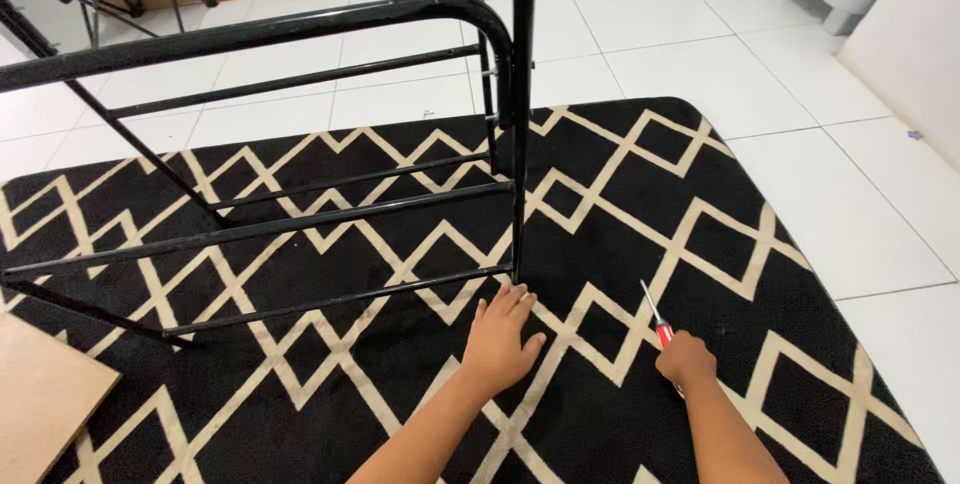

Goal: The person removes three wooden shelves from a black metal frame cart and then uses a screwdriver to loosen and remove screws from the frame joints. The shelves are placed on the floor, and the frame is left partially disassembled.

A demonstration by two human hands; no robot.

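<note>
A view down onto a black rug (pixel 620 194) with a cream diamond pattern, lying on a white tiled floor (pixel 700 24). A black metal frame (pixel 300 29) of tubes and thin rails fills the upper left and centre of the frame; one upright post meets the rug near the centre. The left hand (pixel 500 339) lies flat on the rug, fingers open and together, fingertips just beside the foot of that post. To its right, low in the frame, the right hand (pixel 686 359) is closed around the red handle of a screwdriver (pixel 655 316), whose thin shaft points up and left. A brown board (pixel 40 399) shows at the lower left edge.
</note>
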